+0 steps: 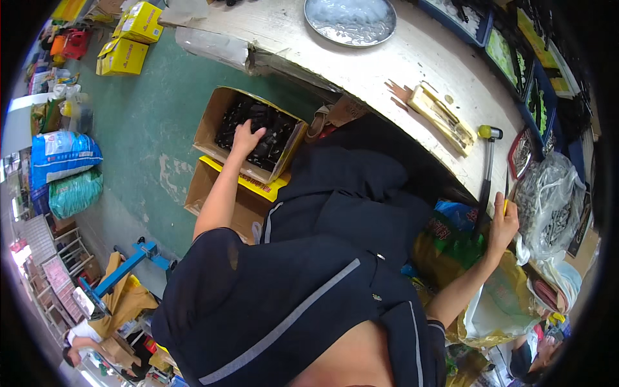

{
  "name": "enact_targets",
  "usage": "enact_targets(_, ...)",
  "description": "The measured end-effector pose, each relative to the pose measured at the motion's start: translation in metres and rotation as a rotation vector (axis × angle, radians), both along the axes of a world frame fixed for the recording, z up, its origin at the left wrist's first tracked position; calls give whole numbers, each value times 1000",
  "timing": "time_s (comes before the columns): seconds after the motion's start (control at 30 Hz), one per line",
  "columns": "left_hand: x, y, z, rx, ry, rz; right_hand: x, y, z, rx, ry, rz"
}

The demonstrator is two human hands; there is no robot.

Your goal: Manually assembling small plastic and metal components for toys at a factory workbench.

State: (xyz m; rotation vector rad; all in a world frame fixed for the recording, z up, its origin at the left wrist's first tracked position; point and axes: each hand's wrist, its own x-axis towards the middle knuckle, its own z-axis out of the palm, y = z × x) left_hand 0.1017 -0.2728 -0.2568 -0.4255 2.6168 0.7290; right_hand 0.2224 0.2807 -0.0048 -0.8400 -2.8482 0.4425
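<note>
My left hand reaches over an open cardboard box full of small black parts. Its thumb and forefinger stand apart at the top of the heap, and I see nothing held between them. At the right, beside the bench edge, my right hand is closed round a thin tool with a yellow handle. The narrow dark shaft of that tool points away from me; its exact kind is unclear. Close to this hand, a hammer with a yellow-green face lies on the bench, its dark grip past the edge.
On the white bench are a round metal dish and a pale yellow fixture. Trays of parts line its far right. A clear plastic bag bulges beside my right hand. Another box stands below the first.
</note>
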Motion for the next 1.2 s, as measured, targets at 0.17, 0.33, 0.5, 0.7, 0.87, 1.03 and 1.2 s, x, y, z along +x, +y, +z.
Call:
enact_targets(0.17,41,-43,-53,-88,-169,-2,9,13,-6,43,-15,-26)
enact_targets(0.33,65,-22,-76,287,-413,233,9,25,-18,130,-47,-3)
enact_targets(0.5,80,14,-77,175,-411,-116,5,28,-28,339,-52,85)
enact_targets(0.7,58,-17,-110,256,372,459,-2,21,-14,387,88,98)
enact_targets(0.87,-43,6,72,181,1006,433,-22,19,-13,328,181,127)
enact_targets(1.03,-111,59,188,195,1190,12,-57,1,-3,250,300,202)
enact_targets(1.2,-194,77,187,5,1017,-151,-100,-18,10,207,397,343)
